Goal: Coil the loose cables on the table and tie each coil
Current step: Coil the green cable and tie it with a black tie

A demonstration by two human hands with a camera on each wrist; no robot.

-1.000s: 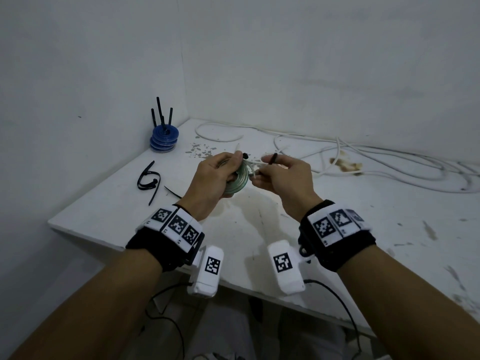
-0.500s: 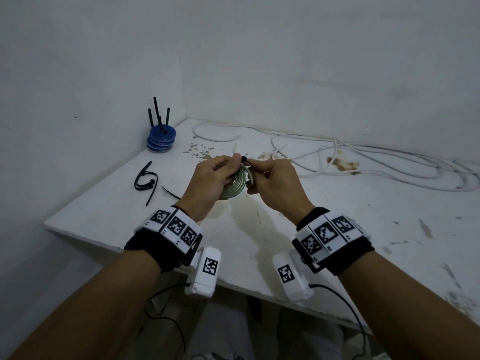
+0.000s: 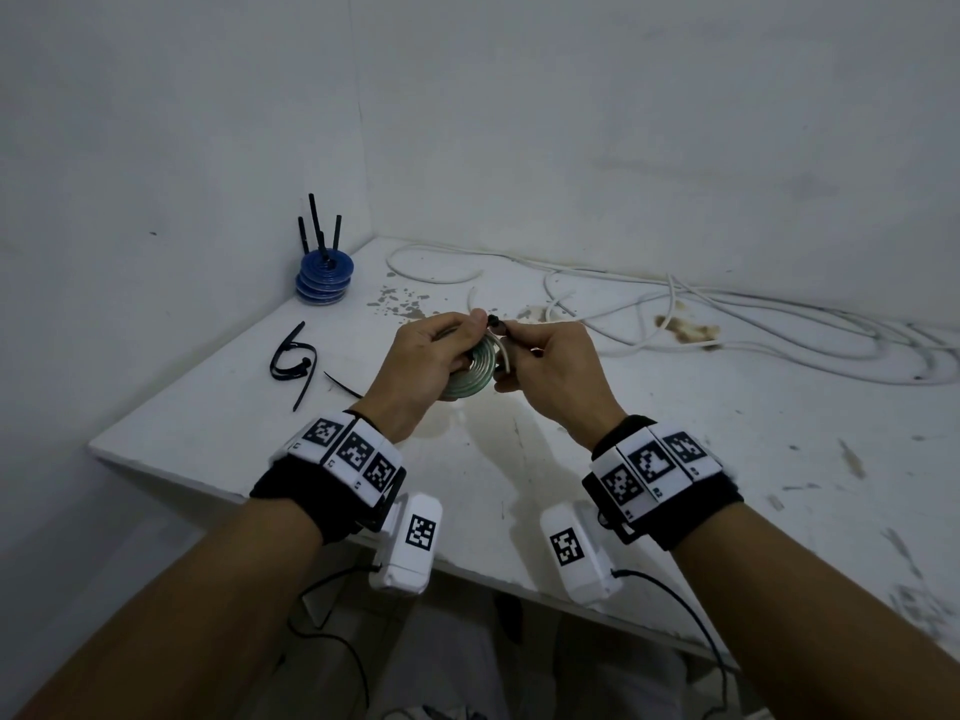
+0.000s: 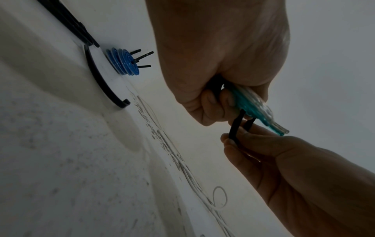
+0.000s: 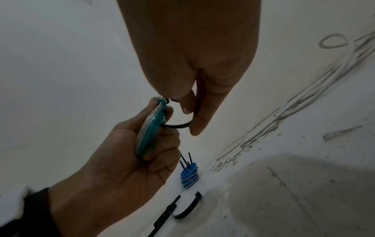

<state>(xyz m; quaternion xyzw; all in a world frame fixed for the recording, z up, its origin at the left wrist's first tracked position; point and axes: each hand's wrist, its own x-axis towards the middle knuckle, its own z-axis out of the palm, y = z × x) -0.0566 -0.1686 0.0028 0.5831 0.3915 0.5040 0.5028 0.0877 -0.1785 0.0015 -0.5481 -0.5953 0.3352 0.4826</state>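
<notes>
Left hand (image 3: 426, 363) grips a flat teal-and-clear cable coil (image 3: 470, 374) on edge, fingers curled round it, held up above the white table (image 3: 675, 459). Right hand (image 3: 550, 368) pinches a black zip tie (image 5: 178, 125) looped through the coil, thumb and forefinger closed on the strap (its head sits at the coil's top edge). Loose white cables (image 3: 727, 314) sprawl along the back of the table by the wall. Stack of blue tied coils (image 3: 324, 278) in the far left corner, black tie tails sticking up. Spare black zip ties (image 3: 293, 358) lie near the left edge
</notes>
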